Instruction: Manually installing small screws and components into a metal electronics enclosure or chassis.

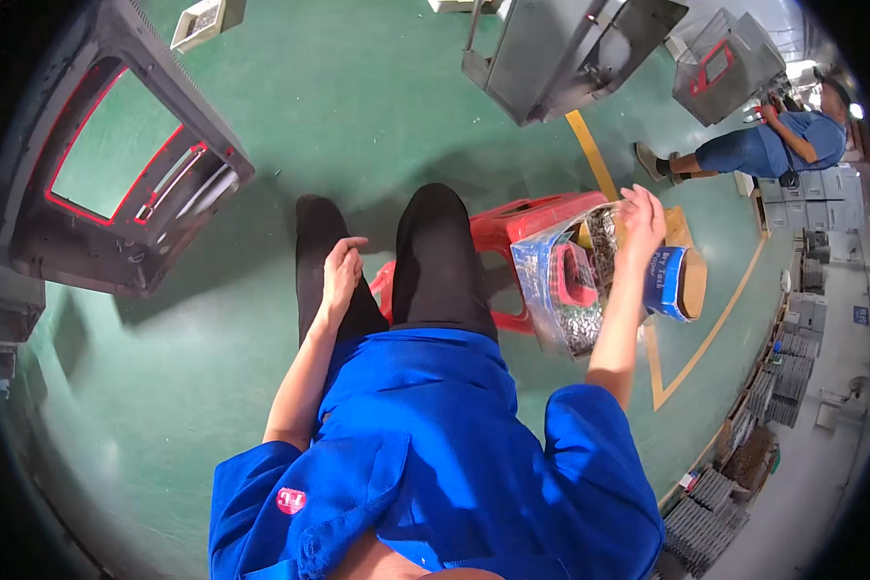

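My left hand (341, 274) hangs by my left thigh, fingers loosely bent and apart, with nothing visible in it. My right hand (642, 227) is raised over the right side of an open carton (548, 324), its fingers spread and nothing visible between them. The carton appears to rest on a red plastic stool (551, 215). Many small dark metal pieces (601, 242) lie inside it, along with a pink-red plastic holder (572, 275). Close to my right forearm stands a blue box (669, 282) with open cardboard flaps.
At the left stands a large grey housing (188, 126) with a red-edged opening. Another grey metal housing (551, 63) is ahead. A person in blue (783, 145) stands at the far right, near a smaller red-framed housing (725, 68). Stacked grey parts (710, 517) line the right wall.
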Action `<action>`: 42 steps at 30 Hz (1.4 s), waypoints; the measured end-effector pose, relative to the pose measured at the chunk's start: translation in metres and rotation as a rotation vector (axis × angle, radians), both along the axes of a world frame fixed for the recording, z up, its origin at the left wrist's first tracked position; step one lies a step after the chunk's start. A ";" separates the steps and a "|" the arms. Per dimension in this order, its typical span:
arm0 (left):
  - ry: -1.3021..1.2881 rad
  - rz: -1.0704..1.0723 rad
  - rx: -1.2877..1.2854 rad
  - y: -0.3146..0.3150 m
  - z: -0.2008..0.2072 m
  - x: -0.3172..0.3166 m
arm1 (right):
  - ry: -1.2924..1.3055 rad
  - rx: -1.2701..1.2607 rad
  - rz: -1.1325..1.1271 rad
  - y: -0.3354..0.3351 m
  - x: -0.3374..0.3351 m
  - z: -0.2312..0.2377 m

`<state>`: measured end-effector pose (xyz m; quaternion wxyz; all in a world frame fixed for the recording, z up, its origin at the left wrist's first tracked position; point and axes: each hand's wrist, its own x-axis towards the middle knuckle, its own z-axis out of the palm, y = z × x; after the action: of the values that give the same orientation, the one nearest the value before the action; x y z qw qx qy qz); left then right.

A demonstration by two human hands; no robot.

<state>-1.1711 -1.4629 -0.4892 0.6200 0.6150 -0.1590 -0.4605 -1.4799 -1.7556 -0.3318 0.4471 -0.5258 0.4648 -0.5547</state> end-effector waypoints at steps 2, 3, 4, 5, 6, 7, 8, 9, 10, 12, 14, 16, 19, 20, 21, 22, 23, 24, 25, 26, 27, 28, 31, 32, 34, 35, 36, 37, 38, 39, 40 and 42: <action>0.048 -0.012 0.016 0.005 -0.008 -0.015 | 0.271 -0.012 -0.011 -0.025 -0.068 -0.026; 0.060 -0.024 0.024 0.005 -0.005 -0.023 | 0.476 -0.021 -0.010 -0.042 -0.110 -0.047; 0.031 -0.007 0.022 0.005 0.002 -0.035 | 0.891 -0.042 0.013 -0.046 -0.129 -0.057; 0.044 -0.006 0.015 0.010 -0.004 -0.024 | 1.320 -0.068 0.026 -0.035 -0.125 -0.071; 0.066 0.004 0.019 0.011 -0.009 -0.027 | 1.512 0.067 0.059 -0.031 -0.127 -0.082; 0.087 0.017 0.025 0.014 -0.014 -0.032 | 1.699 0.204 0.098 -0.028 -0.130 -0.094; 0.080 0.007 0.015 0.017 -0.020 -0.032 | 1.751 0.234 0.104 -0.025 -0.130 -0.109; 0.063 -0.003 -0.002 0.015 -0.022 -0.039 | 1.794 0.258 0.104 -0.029 -0.135 -0.120; -0.033 -0.028 0.038 0.013 -0.023 -0.045 | 1.708 0.256 0.080 -0.033 -0.135 -0.124; -0.065 -0.031 0.069 0.010 -0.031 -0.058 | 1.594 0.206 0.072 -0.031 -0.135 -0.129; -0.079 -0.052 0.103 0.004 -0.037 -0.062 | 1.542 0.179 0.105 -0.033 -0.142 -0.151; -0.111 -0.079 0.089 0.000 -0.033 -0.065 | 1.349 0.116 0.199 -0.041 -0.150 -0.177; -0.180 -0.110 0.156 -0.001 -0.029 -0.072 | 1.309 0.144 0.191 -0.043 -0.164 -0.184; -0.178 -0.115 0.166 -0.004 -0.031 -0.072 | 1.301 0.125 0.190 -0.047 -0.167 -0.187; -0.173 -0.130 0.146 -0.009 -0.031 -0.070 | 1.292 0.108 0.188 -0.053 -0.167 -0.188; -0.162 -0.146 0.141 -0.008 -0.031 -0.072 | 1.292 0.102 0.186 -0.051 -0.167 -0.187; -0.151 -0.165 0.135 -0.008 -0.032 -0.073 | 1.291 0.097 0.182 -0.050 -0.165 -0.186; -0.178 -0.156 0.143 -0.009 -0.032 -0.073 | 1.290 0.093 0.177 -0.050 -0.163 -0.184; -0.180 -0.168 0.140 -0.013 -0.032 -0.073 | 1.264 0.077 0.153 -0.050 -0.165 -0.182; -0.173 -0.172 0.155 -0.008 -0.031 -0.072 | 1.243 0.070 0.149 -0.044 -0.163 -0.181; -0.167 -0.178 0.171 -0.006 -0.030 -0.070 | 1.223 0.065 0.143 -0.040 -0.161 -0.180; -0.167 -0.189 0.177 -0.006 -0.023 -0.066 | 1.188 0.019 0.132 -0.039 -0.156 -0.176; -0.173 -0.180 0.214 -0.013 -0.021 -0.063 | 1.157 0.028 0.100 -0.038 -0.147 -0.165; -0.299 -0.209 0.228 -0.012 -0.028 -0.062 | 1.135 0.000 0.096 -0.041 -0.149 -0.168; -0.554 -0.269 0.252 -0.015 -0.034 -0.060 | 1.083 0.006 0.069 -0.038 -0.149 -0.165; -0.609 -0.300 0.285 -0.017 -0.033 -0.060 | 1.056 0.009 0.053 -0.037 -0.148 -0.164; -0.665 -0.332 0.316 -0.019 -0.032 -0.060 | 1.081 0.010 0.042 -0.041 -0.150 -0.169; -0.721 -0.366 0.350 -0.020 -0.031 -0.060 | 1.100 0.006 0.038 -0.041 -0.151 -0.170; -0.744 -0.393 0.357 -0.021 -0.030 -0.061 | 1.118 0.003 0.035 -0.041 -0.152 -0.170; -0.747 -0.406 0.366 -0.022 -0.029 -0.061 | 1.137 0.000 0.031 -0.041 -0.153 -0.171; -0.753 -0.403 0.384 -0.020 -0.027 -0.061 | 1.143 0.070 0.025 -0.037 -0.142 -0.158; -0.761 -0.401 0.365 -0.024 -0.025 -0.059 | 1.147 0.054 -0.065 -0.036 -0.139 -0.151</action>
<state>-1.2299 -1.4865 -0.5147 0.2981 0.7962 -0.4073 -0.3335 -1.6187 -1.7920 -0.4828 0.1197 -0.7162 0.6629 -0.1822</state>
